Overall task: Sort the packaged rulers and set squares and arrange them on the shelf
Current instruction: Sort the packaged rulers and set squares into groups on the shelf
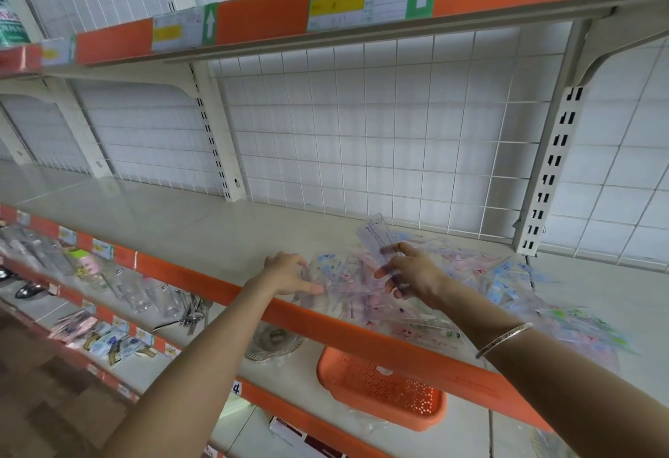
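Head view, at the shelf. We see the heap of packets, clear sleeves printed in pink, blue and green, spread loosely over the right part of the shelf. It runs from just behind the orange edge strip back toward the wire grid. The packets lie at mixed angles. Motion blur keeps us from telling rulers from set squares within the heap.

The right hand is over the heap's left half and grips a bundle of packaged rulers. Thumb and curled fingers close round the bundle's near end. Its long axis runs up and away toward the grid, leaning a little left, and the far end is clear of the heap.

The left hand lies at the heap's left margin, fingers extended rightward onto the outermost packets. We read it as open and resting, not grasping. Both forearms reach in from below. The right wrist carries a bracelet.

The bare shelf lies leftward, beyond the left hand. We judge that the bundle's next placing turns on this: the left hand is nearer that space, and the right hand is nearer the unsorted stock.
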The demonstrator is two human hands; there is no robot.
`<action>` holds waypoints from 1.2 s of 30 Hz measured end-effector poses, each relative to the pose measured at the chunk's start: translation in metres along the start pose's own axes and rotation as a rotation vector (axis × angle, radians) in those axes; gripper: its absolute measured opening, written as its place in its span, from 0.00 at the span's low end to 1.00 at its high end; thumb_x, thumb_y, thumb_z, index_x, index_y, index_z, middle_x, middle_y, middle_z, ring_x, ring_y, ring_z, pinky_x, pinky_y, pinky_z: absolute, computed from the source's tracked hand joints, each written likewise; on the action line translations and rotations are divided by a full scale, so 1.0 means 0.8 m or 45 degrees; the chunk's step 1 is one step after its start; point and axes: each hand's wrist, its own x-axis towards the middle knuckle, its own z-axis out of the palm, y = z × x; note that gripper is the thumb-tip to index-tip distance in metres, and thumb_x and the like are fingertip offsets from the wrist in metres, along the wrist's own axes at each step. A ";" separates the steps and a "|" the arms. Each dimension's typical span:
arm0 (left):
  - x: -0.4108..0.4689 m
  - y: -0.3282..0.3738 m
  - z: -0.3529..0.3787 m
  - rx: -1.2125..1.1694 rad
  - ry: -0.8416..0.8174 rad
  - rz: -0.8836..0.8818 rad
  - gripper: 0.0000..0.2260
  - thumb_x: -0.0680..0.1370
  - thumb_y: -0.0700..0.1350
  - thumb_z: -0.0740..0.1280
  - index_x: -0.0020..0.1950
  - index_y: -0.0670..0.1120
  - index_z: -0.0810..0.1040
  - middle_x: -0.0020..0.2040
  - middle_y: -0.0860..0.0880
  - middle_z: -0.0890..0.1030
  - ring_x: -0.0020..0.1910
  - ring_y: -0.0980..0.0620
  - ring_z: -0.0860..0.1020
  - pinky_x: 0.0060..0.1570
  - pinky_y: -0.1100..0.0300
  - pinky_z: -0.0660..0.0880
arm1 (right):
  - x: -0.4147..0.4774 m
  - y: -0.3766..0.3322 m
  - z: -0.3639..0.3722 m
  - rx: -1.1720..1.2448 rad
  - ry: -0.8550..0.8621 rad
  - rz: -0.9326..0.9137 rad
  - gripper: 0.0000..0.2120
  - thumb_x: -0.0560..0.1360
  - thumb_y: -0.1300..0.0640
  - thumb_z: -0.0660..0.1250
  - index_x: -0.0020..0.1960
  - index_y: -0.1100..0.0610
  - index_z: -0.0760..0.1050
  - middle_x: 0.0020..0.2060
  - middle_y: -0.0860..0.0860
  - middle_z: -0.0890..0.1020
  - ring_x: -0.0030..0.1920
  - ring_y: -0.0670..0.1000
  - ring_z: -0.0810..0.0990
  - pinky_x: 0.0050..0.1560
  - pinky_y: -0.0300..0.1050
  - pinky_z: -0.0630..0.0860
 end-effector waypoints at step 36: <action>-0.007 0.031 0.012 -0.946 -0.002 -0.040 0.09 0.68 0.38 0.77 0.45 0.38 0.82 0.36 0.43 0.81 0.31 0.52 0.75 0.40 0.59 0.76 | -0.010 0.013 -0.011 0.032 0.002 0.003 0.14 0.79 0.67 0.52 0.62 0.59 0.67 0.39 0.58 0.79 0.26 0.51 0.73 0.22 0.38 0.66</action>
